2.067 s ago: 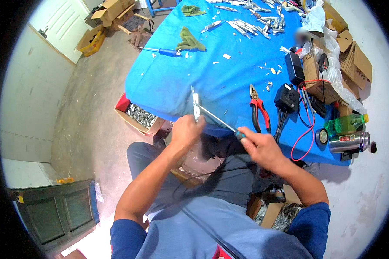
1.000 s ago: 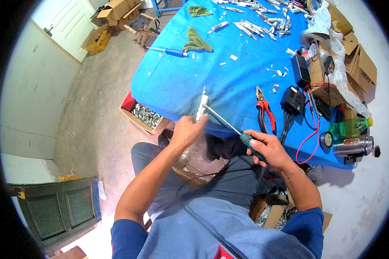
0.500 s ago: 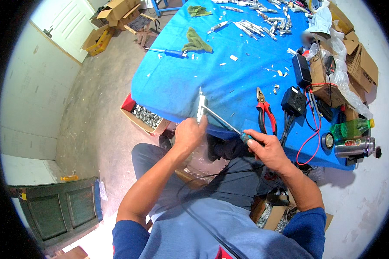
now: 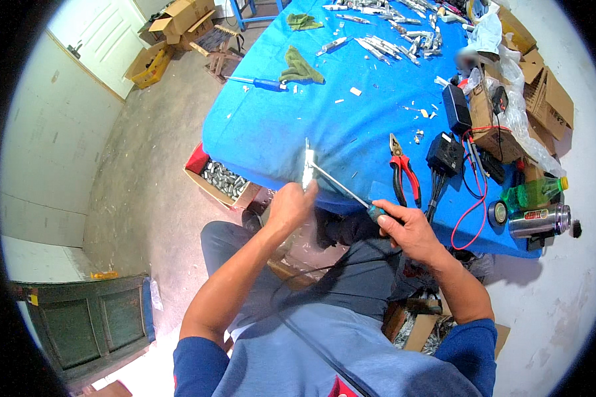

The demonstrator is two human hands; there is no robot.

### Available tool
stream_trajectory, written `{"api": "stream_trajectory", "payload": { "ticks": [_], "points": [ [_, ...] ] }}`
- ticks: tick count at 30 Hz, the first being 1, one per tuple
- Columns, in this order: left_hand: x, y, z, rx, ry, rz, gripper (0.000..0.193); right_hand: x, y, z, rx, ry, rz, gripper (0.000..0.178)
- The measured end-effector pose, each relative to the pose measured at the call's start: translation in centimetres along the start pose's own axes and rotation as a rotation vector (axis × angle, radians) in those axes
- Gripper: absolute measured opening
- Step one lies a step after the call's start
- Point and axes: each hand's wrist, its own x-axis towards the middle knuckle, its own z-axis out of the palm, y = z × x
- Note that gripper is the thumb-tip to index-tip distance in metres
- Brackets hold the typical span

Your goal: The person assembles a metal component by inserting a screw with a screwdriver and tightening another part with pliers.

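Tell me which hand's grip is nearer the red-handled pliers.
Right. The right hand's grip is just below the red-handled pliers in view; the left hand's grip is farther off, to their lower left.

This looks like a workshop. Red pliers (image 4: 405, 175) and a blue screwdriver (image 4: 269, 85) lie on the bench (image 4: 251, 129). A box (image 4: 247, 197) of metal bits (image 4: 224, 178) sits by its edge.

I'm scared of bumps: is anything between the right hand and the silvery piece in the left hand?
Just the screwdriver that the right hand holds: it spans the gap to the silvery piece in the left hand. Nothing else visible is between; the pliers lie aside.
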Motion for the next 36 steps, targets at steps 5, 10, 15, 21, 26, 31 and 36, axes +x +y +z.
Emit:
{"api": "stream_trajectory", "payload": {
  "ticks": [5,10,15,21,26,31,36],
  "points": [
    [-0.2,0.4,-0.4,0.006,-0.012,0.005,0.074,-0.1,-1.6,-0.1,0.194,-0.036,0.166,0.039],
    [-0.1,-0.2,-0.2,0.042,0.006,0.029,0.074,0.2,-2.2,-0.4,0.313,-0.058,0.225,0.039],
    [-0.1,-0.1,-0.3,0.035,0.020,0.034,0.071,0.7,-1.4,-0.3,0.048,0.009,0.100,0.037],
    [0.1,0.6,-0.7,0.054,-0.031,-0.004,0.062,1.3,0.0,0.1,-0.639,0.213,-0.412,0.036],
    [0.6,0.7,-0.7,0.034,-0.020,-0.018,0.062,0.8,-0.8,1.4,-1.021,0.303,-0.507,0.037],
    [0.5,0.1,-0.2,0.010,-0.040,-0.031,0.064,0.9,0.3,0.9,-0.814,0.325,-0.590,0.033],
    [0.0,-0.8,0.5,-0.006,0.036,0.044,0.067,0.6,-0.2,0.0,0.208,0.076,0.094,0.038]
  ]
}}
